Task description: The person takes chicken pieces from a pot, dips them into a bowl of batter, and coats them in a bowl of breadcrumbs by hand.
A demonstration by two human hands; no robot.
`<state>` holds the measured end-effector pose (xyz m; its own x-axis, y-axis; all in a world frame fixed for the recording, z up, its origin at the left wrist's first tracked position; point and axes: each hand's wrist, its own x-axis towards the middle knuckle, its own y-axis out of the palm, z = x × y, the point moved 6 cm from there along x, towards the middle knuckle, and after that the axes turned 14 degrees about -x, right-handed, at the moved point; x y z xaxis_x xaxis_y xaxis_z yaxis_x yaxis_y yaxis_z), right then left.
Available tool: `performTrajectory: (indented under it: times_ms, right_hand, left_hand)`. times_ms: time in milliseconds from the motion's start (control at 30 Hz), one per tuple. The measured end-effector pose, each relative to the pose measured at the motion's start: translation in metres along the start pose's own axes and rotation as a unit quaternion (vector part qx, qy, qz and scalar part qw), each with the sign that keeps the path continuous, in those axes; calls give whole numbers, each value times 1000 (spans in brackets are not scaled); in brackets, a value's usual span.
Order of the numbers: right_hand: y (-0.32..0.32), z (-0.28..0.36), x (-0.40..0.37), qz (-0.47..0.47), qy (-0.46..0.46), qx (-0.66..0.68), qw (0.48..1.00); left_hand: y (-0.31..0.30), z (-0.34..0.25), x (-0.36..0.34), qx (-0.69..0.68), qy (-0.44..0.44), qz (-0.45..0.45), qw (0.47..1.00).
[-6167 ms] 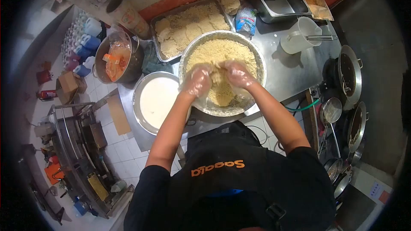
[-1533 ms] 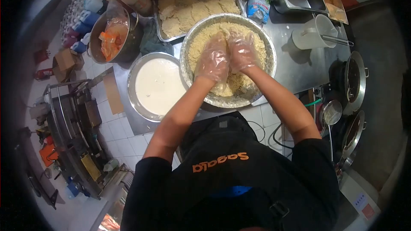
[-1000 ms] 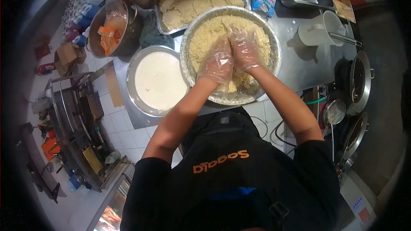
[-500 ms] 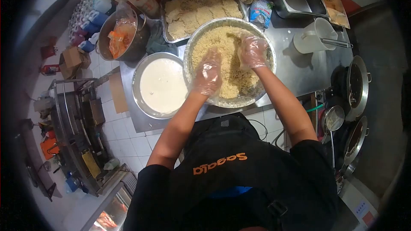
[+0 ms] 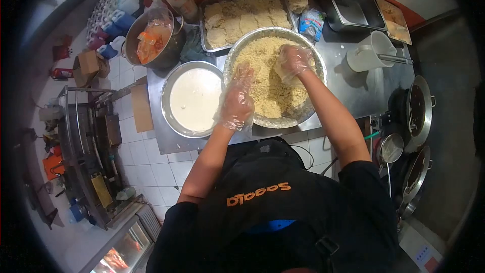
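A wide metal bowl (image 5: pixel 323 74) full of pale yellow breadcrumbs (image 5: pixel 269 105) stands on the steel table, and both my hands are at it in clear plastic gloves. My left hand (image 5: pixel 239 98) lies over the bowl's left side, fingers stretched out along the crumbs. Deeper in the bowl, at the upper right, my right hand (image 5: pixel 294 61) is closed with its fingers curled down at the crumbs; what it grips, if anything, is hidden. A second metal bowl (image 5: pixel 165 96) of white liquid batter (image 5: pixel 194 99) sits left of the crumb bowl, close beside my left hand.
Behind the bowl, a metal tray (image 5: pixel 204 40) holds flat crumb-coated pieces. A blue-and-clear plastic bag (image 5: pixel 311 24), a deep steel pan (image 5: pixel 353 7) and a white pitcher (image 5: pixel 365 55) stand rightward. A large pot (image 5: pixel 130 45) is at left; pans (image 5: pixel 422 106) line the far right.
My left hand has shifted left and towards the bowl's near left rim. My right hand has curled more tightly in the crumbs. The whole view has shifted slightly.
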<state>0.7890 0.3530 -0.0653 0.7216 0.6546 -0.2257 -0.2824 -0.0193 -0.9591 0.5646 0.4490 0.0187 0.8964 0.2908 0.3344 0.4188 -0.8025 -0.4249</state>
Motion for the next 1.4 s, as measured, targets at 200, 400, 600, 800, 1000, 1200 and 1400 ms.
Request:
performTrajectory:
  times_ms: [200, 400, 600, 800, 1000, 1200, 1400]
  right_hand:
    - [-76, 29, -30, -80, -62, 32, 994]
    - [-124, 44, -32, -90, -145, -15, 985]
    - [-160, 53, -23, -85, -173, -36, 981]
    - [-209, 102, 9, -93, -213, -37, 972]
    - [-198, 145, 99, -91, -173, -130, 972]
    - [-110, 153, 242, -157, -169, -99, 968]
    - [-52, 165, 219, -303, -240, -114, 915]
  left_hand:
    - [-16, -18, -4, -3, 27, -10, 1000]
    - [-19, -21, -12, -34, 38, -25, 998]
    - [-27, -31, -20, -89, 48, -6, 995]
    - [-55, -41, -45, -118, 47, -47, 991]
    - [-105, -49, -85, -32, 10, -67, 997]
    - [-147, -51, -128, -38, -81, -168, 982]
    - [-171, -36, -156, -59, -157, -277, 946]
